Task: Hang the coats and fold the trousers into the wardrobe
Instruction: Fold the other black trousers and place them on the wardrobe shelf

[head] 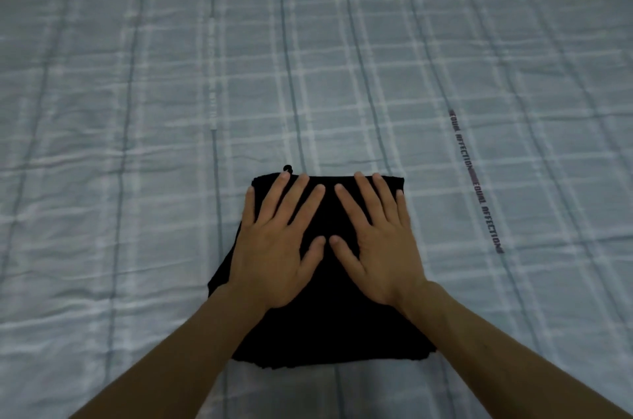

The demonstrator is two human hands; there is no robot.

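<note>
- Looking down on a bed [137, 110] covered in a pale blue checked sheet [513, 41], lightly creased.
- Black trousers [329, 326] lie folded into a compact, roughly square bundle on the bed, low and centre in the view, close to the person.
- The left hand [274, 254] rests palm down on the left half of the bundle. Its grip is spread, with fingers [301, 192] straight and fanned, reaching the far edge.
- The right hand [383, 247] lies the same way on the right half, grip spread flat and curled round nothing.
- The two thumbs [315, 247] point inward, their tips just apart over the middle of the trousers.
- Bare forearms [191, 350] come in from the bottom corners.
- A small dark knob [287, 168] pokes out at the far left edge of the bundle, perhaps a cord end; the cloth is too dark to tell.
- Dark lettering [479, 185] reading "EQUAL AFFECTION" runs along the sheet to the right, well apart from the trousers.
</note>
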